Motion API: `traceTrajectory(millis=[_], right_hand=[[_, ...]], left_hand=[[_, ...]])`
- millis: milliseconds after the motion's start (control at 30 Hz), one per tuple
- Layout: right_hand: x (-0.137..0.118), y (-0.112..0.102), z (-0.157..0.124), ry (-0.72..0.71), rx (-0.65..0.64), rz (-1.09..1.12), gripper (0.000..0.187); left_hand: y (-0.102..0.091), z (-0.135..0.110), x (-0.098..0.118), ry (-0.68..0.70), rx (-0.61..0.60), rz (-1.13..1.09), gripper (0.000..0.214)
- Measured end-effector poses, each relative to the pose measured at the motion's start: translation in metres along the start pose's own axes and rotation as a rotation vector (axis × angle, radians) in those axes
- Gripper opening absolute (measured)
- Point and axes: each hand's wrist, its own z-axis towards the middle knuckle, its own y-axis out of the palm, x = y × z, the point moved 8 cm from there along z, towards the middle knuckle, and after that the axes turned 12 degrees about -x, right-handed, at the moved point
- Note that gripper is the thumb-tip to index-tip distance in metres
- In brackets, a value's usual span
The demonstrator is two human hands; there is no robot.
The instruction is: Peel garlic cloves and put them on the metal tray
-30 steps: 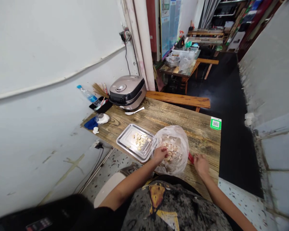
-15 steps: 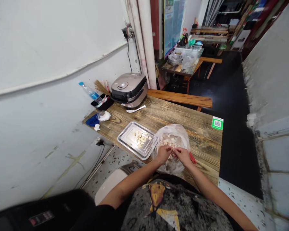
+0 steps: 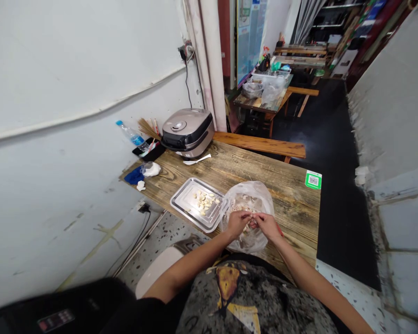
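My left hand (image 3: 237,222) and my right hand (image 3: 267,225) meet over a clear plastic bag (image 3: 251,197) of pale garlic cloves near the front edge of the wooden table (image 3: 257,171). Both hands are closed in a pinch, fingertips touching around a small piece that looks like a garlic clove (image 3: 251,219). Left of the bag lies a metal tray (image 3: 184,200) with several peeled cloves (image 3: 205,201) in it. A red object (image 3: 280,230) peeks out from under my right hand; I cannot make out what it is.
A rice cooker (image 3: 187,131) stands at the table's far left, with a white spoon (image 3: 196,160), a water bottle (image 3: 131,137), a black chopstick holder (image 3: 149,150) and a blue cloth (image 3: 133,176) nearby. A green QR sticker (image 3: 312,180) marks the right edge. A wooden bench (image 3: 261,144) runs behind.
My right hand came from the table's right side in to the bag and joined my left hand there. Both now pinch a piece together over the bag.
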Motion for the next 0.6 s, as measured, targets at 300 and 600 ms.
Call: traceTrajectory(millis=[300, 600], right_hand=[[-0.01, -0.004, -0.006, -0.014, 0.096, -0.481, 0.026], [0.007, 0.004, -0.008, 0.038, 0.119, -0.617, 0.026]], left_hand=[[0.002, -0.005, 0.019, 0.184, -0.114, 0.169, 0.021], [0.01, -0.015, 0.002, 0.104, -0.136, 0.176, 0.022]])
